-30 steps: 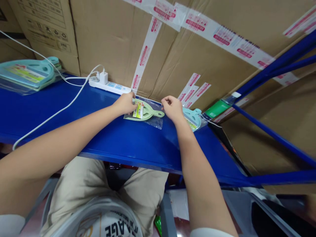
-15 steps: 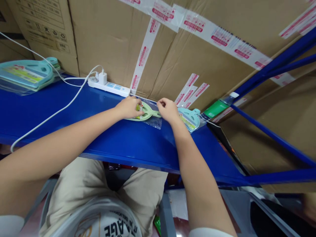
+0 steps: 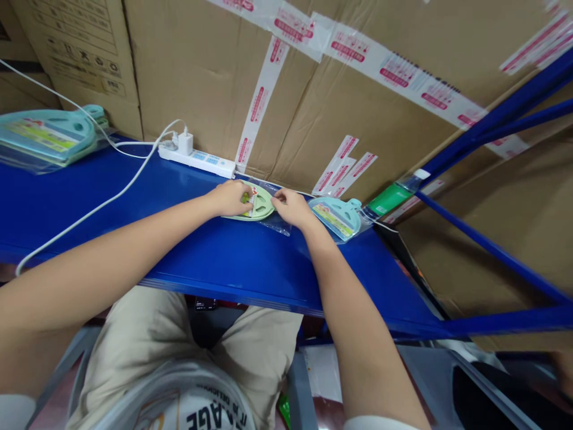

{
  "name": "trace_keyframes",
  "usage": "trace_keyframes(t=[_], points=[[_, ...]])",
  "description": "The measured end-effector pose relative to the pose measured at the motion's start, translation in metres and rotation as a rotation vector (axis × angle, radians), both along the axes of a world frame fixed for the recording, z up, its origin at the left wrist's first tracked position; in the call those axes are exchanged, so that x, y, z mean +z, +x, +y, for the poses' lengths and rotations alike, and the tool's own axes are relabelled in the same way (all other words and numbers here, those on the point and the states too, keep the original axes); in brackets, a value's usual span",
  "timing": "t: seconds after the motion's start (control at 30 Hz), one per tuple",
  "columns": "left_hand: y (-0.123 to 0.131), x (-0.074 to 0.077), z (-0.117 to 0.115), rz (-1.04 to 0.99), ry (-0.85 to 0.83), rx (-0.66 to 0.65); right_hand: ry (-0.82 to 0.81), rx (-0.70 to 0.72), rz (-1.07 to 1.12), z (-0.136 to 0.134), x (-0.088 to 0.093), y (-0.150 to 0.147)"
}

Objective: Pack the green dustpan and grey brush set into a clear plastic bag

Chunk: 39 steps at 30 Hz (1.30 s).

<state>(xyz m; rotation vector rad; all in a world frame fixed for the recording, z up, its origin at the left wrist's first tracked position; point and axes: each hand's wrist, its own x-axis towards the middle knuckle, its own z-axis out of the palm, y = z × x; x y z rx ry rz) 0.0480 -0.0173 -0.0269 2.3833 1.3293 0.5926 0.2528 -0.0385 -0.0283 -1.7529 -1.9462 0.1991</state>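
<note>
A light green plastic dustpan [image 3: 263, 204] with a printed label lies flat on the blue shelf, a clear plastic bag [image 3: 280, 224] around or under its right end. My left hand [image 3: 231, 198] rests over its left part, fingers curled onto the label and edge. At the handle end is my right hand [image 3: 289, 206], its thumb and fingers pinched together. The fingers cover the handle, and whether they grip it or the bag film is hard to see. Just right of that hand lies a bagged light blue dustpan [image 3: 338, 215].
More bagged blue dustpans [image 3: 49, 134] lie at the far left. A white power strip [image 3: 197, 160] with a charger and white cable [image 3: 129, 185] runs along the back. A green-labelled bottle [image 3: 394, 197] leans at the right. Taped cardboard boxes [image 3: 201, 71] wall the back; blue metal bars [image 3: 492, 239] stand right.
My right hand has moved left along the green dustpan and now covers its handle, which was visible before. My left hand stays on the dustpan, shifted slightly left.
</note>
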Motion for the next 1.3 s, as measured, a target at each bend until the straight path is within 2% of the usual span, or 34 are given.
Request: trace_keyframes(t=[0.1, 0.37, 0.6, 0.77, 1.1, 1.3], points=[[0.001, 0.003, -0.003, 0.055, 0.026, 0.004, -0.016, -0.011, 0.015, -0.001, 0.001, -0.001], [-0.005, 0.010, -0.002, -0.067, 0.037, 0.144, -0.022, -0.059, 0.092, 0.002, 0.000, 0.003], [-0.013, 0.011, -0.001, 0.062, -0.038, 0.053, -0.026, -0.076, 0.085, 0.002, 0.000, 0.007], [-0.013, 0.008, 0.000, 0.067, -0.041, 0.003, -0.024, -0.069, 0.090, 0.002, -0.001, 0.007], [-0.015, 0.010, 0.001, 0.061, -0.085, 0.002, -0.048, -0.080, 0.076, 0.002, 0.000, 0.007], [-0.015, 0.009, 0.001, 0.069, -0.079, -0.004, -0.035, -0.029, 0.083, 0.003, -0.001, 0.010]])
